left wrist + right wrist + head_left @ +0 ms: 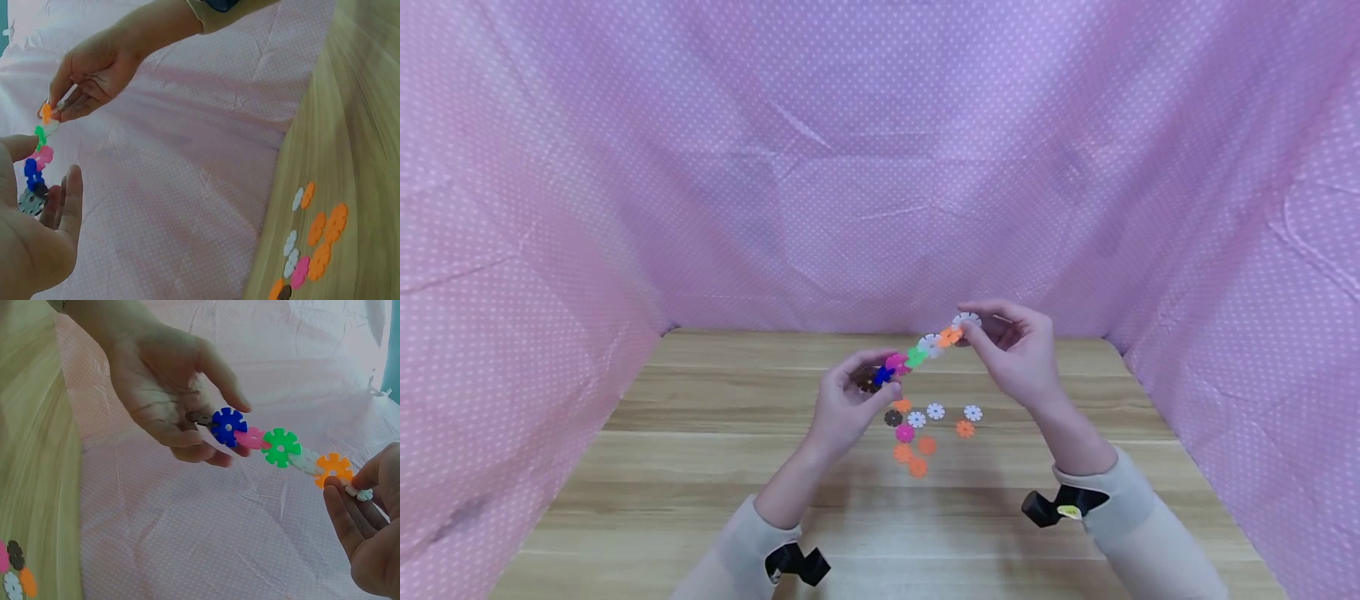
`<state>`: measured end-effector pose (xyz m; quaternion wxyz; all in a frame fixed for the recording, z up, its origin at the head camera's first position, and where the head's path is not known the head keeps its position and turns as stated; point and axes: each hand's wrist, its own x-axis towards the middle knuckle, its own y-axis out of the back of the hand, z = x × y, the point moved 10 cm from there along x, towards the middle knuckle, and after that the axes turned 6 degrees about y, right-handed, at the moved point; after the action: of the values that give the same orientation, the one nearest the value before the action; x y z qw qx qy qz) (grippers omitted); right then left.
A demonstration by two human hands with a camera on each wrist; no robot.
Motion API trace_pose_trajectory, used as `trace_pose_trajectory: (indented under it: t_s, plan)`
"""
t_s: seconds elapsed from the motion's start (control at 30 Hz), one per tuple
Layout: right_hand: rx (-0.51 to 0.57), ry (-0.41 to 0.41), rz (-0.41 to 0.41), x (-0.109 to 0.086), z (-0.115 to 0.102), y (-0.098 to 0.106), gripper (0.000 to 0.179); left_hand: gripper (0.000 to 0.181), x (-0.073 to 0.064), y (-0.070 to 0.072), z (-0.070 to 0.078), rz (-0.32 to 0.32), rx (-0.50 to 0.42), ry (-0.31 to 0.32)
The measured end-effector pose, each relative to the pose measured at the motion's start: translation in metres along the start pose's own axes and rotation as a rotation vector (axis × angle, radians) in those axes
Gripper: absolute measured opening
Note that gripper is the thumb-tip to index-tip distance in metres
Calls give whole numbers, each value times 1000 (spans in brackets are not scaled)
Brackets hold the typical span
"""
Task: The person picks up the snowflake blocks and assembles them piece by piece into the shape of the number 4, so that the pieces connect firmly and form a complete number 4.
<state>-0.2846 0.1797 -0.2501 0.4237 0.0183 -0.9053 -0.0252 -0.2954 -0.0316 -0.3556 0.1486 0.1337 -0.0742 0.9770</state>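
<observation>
A chain of interlocked plastic snowflake discs (916,357) hangs slantwise above the table between both hands. My right hand (1024,357) pinches its upper end, at the white disc (359,491) next to the orange disc (335,467). Below these follow a white, a green (281,448), a pink and a blue disc (229,427), then a dark brown disc (200,417) at the lower end. Around that lower end is my left hand (844,410), thumb and fingers spread apart. In the right wrist view the brown disc lies by its fingers, with no clear pinch on it.
Loose snowflake discs lie on the wooden table (700,467) below the hands: several orange (918,467), several white (973,412), one pink (906,433) and one dark brown (892,418). Pink dotted cloth (880,208) walls the table at the back and both sides.
</observation>
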Motion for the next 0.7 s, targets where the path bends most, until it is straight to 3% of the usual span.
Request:
trace_pose_trajectory:
  t_s: [0.2, 0.4, 0.7]
  plan:
    - [-56, -21, -26, 13, -3, 0, 19, 39, -2, 12, 0, 24, -6, -16]
    - [-69, -46, -51, 18, -3, -3, 19, 22, 1, 22, -4, 110, -10, 45]
    - [-6, -40, -41, 15, -4, -3, 23, 21, 1, 21, -9, 102, -63, 70]
